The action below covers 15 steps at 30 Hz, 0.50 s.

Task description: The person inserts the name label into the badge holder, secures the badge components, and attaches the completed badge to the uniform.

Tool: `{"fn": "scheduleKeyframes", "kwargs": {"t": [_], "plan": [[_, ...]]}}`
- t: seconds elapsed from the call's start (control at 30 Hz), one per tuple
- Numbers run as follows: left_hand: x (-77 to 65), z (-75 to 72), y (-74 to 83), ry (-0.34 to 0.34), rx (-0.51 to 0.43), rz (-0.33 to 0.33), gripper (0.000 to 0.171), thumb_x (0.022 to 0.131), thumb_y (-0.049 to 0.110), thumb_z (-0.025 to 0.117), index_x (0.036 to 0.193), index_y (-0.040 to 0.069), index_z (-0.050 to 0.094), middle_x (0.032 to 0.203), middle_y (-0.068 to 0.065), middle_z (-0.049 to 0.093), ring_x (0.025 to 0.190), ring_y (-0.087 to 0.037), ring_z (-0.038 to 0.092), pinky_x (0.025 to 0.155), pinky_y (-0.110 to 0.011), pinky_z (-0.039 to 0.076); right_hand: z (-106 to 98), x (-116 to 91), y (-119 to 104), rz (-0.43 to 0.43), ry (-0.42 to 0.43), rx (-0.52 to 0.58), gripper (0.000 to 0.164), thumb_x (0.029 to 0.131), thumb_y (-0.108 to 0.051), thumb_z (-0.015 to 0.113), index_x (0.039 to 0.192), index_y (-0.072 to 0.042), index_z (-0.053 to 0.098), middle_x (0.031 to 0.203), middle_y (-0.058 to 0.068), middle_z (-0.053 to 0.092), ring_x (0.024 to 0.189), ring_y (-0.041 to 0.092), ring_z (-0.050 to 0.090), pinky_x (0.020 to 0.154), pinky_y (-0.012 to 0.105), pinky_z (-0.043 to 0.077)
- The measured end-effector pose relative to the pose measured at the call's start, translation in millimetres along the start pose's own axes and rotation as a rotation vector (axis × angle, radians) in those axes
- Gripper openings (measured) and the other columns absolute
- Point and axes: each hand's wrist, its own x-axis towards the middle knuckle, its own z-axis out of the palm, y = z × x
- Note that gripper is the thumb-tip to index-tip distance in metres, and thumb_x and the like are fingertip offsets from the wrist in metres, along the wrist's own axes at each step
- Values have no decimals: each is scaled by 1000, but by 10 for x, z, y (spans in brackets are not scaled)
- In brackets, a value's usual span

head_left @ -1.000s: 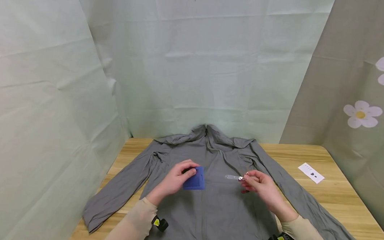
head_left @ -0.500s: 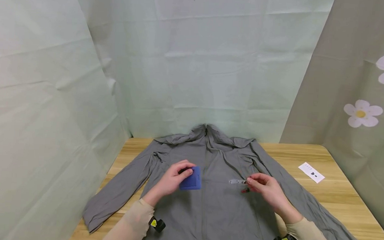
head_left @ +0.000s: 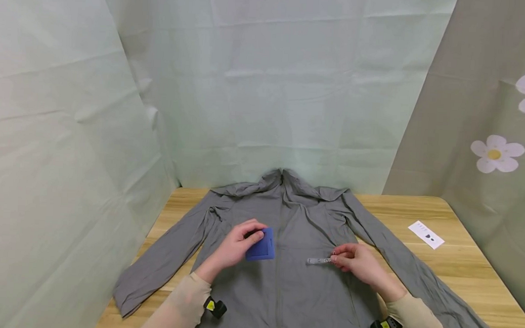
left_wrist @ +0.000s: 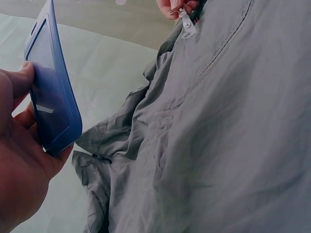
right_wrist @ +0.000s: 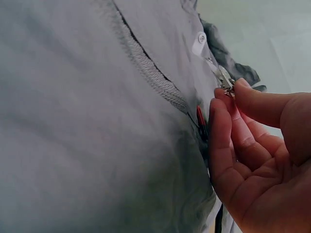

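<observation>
In the head view my left hand (head_left: 235, 244) grips a blue badge holder (head_left: 262, 249) by its left side, above the chest of a grey jacket (head_left: 291, 299). The left wrist view shows the holder's clear window (left_wrist: 48, 92) and blue frame, with thumb and fingers on opposite faces. To the right, my right hand (head_left: 360, 264) pinches the metal end of a badge clip (right_wrist: 225, 86) between thumb and forefinger. Its clear strap (head_left: 318, 261) points left toward the holder, apart from it. Just beyond the right fingers, a thin red-tipped item (right_wrist: 200, 118) sits at the jacket.
The jacket lies spread on a wooden table (head_left: 402, 211), sleeves out to both sides. A white card with dark marks (head_left: 426, 235) lies on the table at the right. Pale cloth walls (head_left: 293, 96) stand close behind and at the sides.
My right hand has moved a little down toward me with the badge clip, and now hides the red-tipped item in the head view. My left hand has shifted slightly left with the badge holder.
</observation>
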Motion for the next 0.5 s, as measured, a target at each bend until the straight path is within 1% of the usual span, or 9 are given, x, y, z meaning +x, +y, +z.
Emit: {"fn": "scheduleKeyframes", "kwargs": {"t": [0.2, 0.37, 0.5], "plan": [[-3, 7, 8, 2, 3, -10, 22, 110, 4, 58, 125, -1, 73, 111, -9, 67, 89, -14, 58, 79, -31, 50, 21, 6, -5, -27, -22, -29, 22, 100, -9, 76, 111, 9, 71, 92, 10, 76, 78, 17, 69, 67, 29, 58], [-3, 18, -3, -1, 3, -21, 22, 110, 4, 58, 125, -1, 73, 112, -8, 67, 90, -14, 58, 79, -30, 50, 18, 9, 5, -42, -19, -60, 21, 100, -9, 77, 110, 9, 72, 89, 9, 76, 77, 19, 68, 64, 29, 57], [-3, 23, -1, 0, -2, -24, 22, 110, 4, 58, 125, -1, 73, 112, -8, 67, 91, -14, 59, 80, -30, 51, 28, 21, 8, -22, 6, -102, 21, 99, -10, 78, 110, 7, 74, 87, 6, 76, 76, 19, 68, 63, 29, 56]]}}
